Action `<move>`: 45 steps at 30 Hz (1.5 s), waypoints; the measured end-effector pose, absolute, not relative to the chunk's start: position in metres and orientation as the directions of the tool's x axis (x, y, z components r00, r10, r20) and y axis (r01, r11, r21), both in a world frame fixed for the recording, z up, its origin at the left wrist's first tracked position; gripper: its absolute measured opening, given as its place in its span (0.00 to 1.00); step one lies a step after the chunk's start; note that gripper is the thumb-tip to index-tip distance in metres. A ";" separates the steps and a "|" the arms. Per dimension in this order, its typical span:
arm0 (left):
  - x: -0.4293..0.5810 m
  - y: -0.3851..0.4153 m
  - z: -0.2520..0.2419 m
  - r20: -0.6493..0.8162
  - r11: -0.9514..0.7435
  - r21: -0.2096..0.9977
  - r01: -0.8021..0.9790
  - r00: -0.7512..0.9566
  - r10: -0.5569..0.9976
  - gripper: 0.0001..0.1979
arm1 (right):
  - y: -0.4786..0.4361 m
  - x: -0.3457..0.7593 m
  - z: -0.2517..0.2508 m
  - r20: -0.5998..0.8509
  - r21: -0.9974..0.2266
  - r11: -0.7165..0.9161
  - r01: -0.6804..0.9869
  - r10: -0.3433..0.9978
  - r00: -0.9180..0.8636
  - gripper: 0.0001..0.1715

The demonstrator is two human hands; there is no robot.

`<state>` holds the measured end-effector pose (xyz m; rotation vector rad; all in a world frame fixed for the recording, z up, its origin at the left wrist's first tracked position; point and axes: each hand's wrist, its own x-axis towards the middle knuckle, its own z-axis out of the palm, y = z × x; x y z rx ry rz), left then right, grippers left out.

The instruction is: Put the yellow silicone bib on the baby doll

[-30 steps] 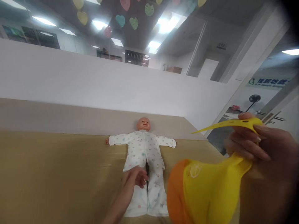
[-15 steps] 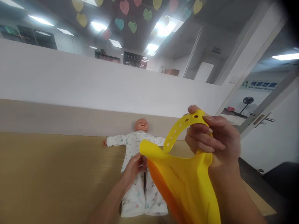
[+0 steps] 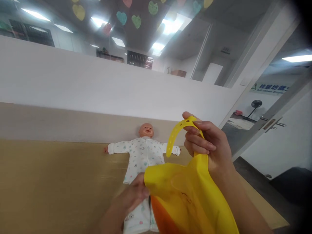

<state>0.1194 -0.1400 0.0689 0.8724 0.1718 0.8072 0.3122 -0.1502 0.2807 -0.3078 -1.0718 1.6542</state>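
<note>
Fingers (image 3: 198,144) of the right hand (image 3: 212,152) are closed around the perforated neck strap (image 3: 174,135) of a soft yellow silicone bib (image 3: 190,195), which is held up in the air close to the camera. The strap is bent in an arc over the fingertips, and its free end hangs down with a row of small holes. An orange pocket (image 3: 161,217) is seen at the lower part of the bib. The left hand (image 3: 133,195) is placed at the left edge of the bib with the fingers curled. It is blurred, so it cannot be told if the edge is pinched or only touched. Behind the bib, a plastic baby doll in a white printed sleepsuit (image 3: 143,152) is laid on its back on the pale wooden table (image 3: 60,182), with arms spread to both sides and head toward the low beige wall panel (image 3: 60,123). The legs of the doll are partly covered by the bib and the left hand.
</note>
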 end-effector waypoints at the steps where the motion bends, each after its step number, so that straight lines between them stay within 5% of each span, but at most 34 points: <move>1: 0.116 -0.136 0.075 0.182 0.356 0.736 -0.576 0.675 0.715 0.16 | -0.149 0.312 0.280 0.300 -0.778 0.003 -0.628 0.880 -0.369 0.13; 11: 0.090 -0.083 0.151 -0.033 0.148 0.948 -0.282 0.376 0.926 0.14 | -0.086 0.315 0.262 0.271 -0.884 0.220 -0.413 0.960 -0.068 0.18; 22: 0.086 0.039 0.110 -0.057 0.092 0.987 -0.133 0.250 0.967 0.19 | 0.070 0.319 0.171 0.120 -0.934 0.204 -0.293 0.952 0.280 0.23; 33: 0.093 0.104 0.053 -0.163 0.167 0.986 -0.018 0.158 0.974 0.09 | 0.154 0.324 0.073 0.002 -0.988 0.060 -0.142 0.928 0.373 0.19; 45: 0.092 0.125 0.042 -0.194 0.207 0.970 -0.128 0.109 0.975 0.09 | 0.171 0.318 0.026 -0.120 -0.948 -0.016 -0.319 0.943 0.310 0.17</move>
